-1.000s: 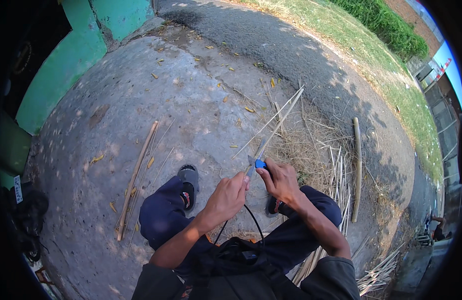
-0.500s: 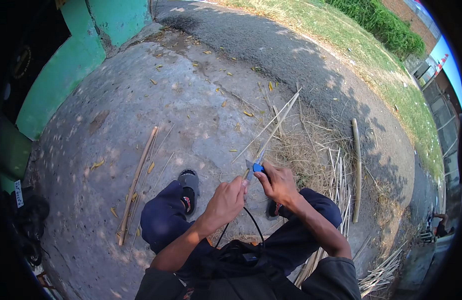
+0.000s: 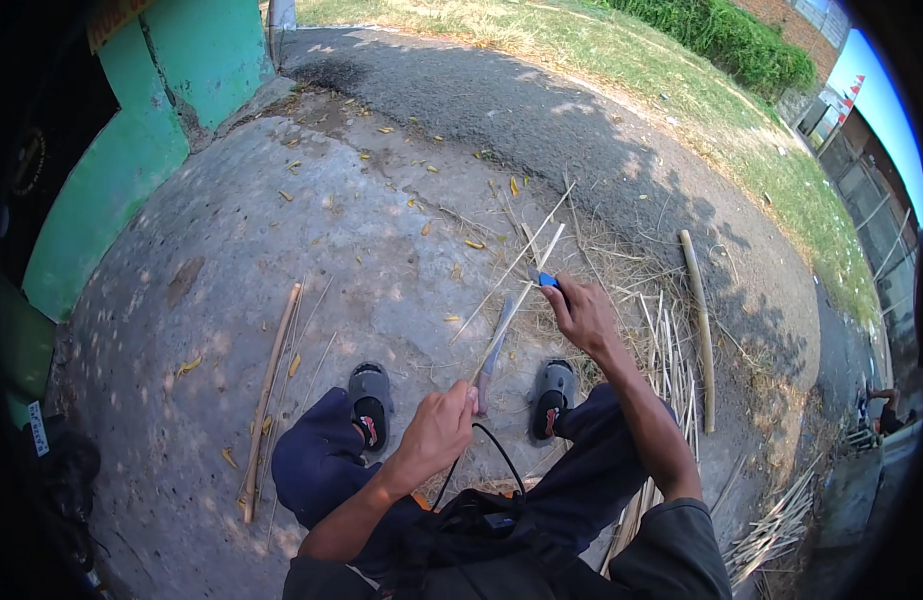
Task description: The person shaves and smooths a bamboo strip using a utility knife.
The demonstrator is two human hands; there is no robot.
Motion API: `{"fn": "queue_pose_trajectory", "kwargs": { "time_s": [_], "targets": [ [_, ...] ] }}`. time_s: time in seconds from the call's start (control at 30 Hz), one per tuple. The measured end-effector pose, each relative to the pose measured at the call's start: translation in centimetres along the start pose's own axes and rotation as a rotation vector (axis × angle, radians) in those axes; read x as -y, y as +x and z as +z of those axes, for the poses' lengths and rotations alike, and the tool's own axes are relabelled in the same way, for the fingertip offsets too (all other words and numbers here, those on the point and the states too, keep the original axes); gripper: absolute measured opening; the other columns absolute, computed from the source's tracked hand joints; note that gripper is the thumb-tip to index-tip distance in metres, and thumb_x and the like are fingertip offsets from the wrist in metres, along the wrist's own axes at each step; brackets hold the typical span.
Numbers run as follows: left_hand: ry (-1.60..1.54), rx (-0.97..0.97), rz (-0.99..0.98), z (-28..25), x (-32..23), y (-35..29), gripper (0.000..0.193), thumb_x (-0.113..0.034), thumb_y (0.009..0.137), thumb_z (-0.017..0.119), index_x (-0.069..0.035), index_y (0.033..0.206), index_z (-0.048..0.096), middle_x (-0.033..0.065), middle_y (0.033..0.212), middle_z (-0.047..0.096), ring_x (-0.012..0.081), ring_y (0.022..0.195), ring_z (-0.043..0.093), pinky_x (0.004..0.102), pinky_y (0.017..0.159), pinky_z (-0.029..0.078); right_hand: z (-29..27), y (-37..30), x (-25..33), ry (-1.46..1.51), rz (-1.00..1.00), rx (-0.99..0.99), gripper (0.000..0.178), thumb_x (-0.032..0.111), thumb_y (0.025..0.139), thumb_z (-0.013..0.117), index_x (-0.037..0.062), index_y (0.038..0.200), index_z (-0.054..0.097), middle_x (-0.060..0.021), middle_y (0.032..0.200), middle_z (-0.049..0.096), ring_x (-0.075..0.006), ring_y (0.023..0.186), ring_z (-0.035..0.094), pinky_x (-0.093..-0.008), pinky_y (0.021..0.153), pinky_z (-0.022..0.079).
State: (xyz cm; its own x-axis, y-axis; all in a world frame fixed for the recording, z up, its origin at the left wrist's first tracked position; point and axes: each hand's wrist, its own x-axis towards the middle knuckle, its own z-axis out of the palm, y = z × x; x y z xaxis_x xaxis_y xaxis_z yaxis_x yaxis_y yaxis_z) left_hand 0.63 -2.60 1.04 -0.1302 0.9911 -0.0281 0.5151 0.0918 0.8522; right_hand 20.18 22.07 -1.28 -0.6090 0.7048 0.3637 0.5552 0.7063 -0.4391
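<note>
My left hand (image 3: pixel 437 430) is closed round the near end of a thin bamboo strip (image 3: pixel 510 320), which slants away up and to the right. In my right hand (image 3: pixel 588 318) is a blue-handled utility knife (image 3: pixel 549 280), its blade against the strip near the far end. Below the strip, on the ground between my feet, lies a larger knife (image 3: pixel 496 348) with a long grey blade, its handle (image 3: pixel 484 392) close to my left fingers. Another thin strip (image 3: pixel 512 262) lies on the ground just beyond.
Many split bamboo strips (image 3: pixel 672 365) lie right of my right foot, beside dry shavings (image 3: pixel 612 285). A thick bamboo pole (image 3: pixel 698 330) lies farther right. On the left is a brown pole (image 3: pixel 272 400). A green wall (image 3: pixel 112 210) stands at far left; an asphalt road (image 3: pixel 482 95) runs beyond.
My right hand has slid the utility knife away along the strip, up and right. My left hand has moved slightly down and left, uncovering the larger knife on the ground.
</note>
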Motion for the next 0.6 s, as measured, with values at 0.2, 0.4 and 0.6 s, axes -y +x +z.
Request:
{"fn": "queue_pose_trajectory", "kwargs": {
  "time_s": [0.2, 0.4, 0.6],
  "targets": [
    [-0.098, 0.044, 0.095, 0.2, 0.3, -1.8, 0.027, -0.016, 0.109, 0.048, 0.005, 0.095, 0.058, 0.0262, 0.081, 0.066, 0.0480, 0.082, 0.068, 0.0511, 0.072, 0.050, -2.7, 2.5, -8.8, -0.021, 0.389, -0.226, 0.064, 0.049, 0.109, 0.050, -0.0048, 0.077, 0.059, -0.0216, 0.061, 0.052, -0.0318, 0.057, 0.056, -0.0457, 0.060, 0.043],
    [-0.197, 0.073, -0.016, -0.8, 1.5, -0.9, 0.029, -0.020, 0.111, 0.047, 0.004, 0.104, 0.061, 0.0220, 0.077, 0.062, 0.0376, 0.069, 0.061, 0.0446, 0.070, 0.047, -3.6, -1.1, -9.8, 0.287, 0.539, -0.358, 0.062, 0.052, 0.111, 0.048, -0.0026, 0.082, 0.059, -0.0155, 0.066, 0.047, -0.0252, 0.061, 0.042, -0.0422, 0.063, 0.040],
    [-0.194, 0.075, -0.077, -1.8, 0.2, 0.2, 0.025, -0.021, 0.113, 0.045, 0.001, 0.108, 0.057, 0.0195, 0.080, 0.067, 0.0379, 0.078, 0.070, 0.0445, 0.075, 0.052, -1.1, -1.4, 0.7, 0.234, 0.087, -0.096, 0.034, 0.036, 0.108, 0.055, 0.0029, 0.109, 0.064, -0.0183, 0.064, 0.055, -0.0354, 0.059, 0.058, -0.0446, 0.060, 0.041]
  ]
}}
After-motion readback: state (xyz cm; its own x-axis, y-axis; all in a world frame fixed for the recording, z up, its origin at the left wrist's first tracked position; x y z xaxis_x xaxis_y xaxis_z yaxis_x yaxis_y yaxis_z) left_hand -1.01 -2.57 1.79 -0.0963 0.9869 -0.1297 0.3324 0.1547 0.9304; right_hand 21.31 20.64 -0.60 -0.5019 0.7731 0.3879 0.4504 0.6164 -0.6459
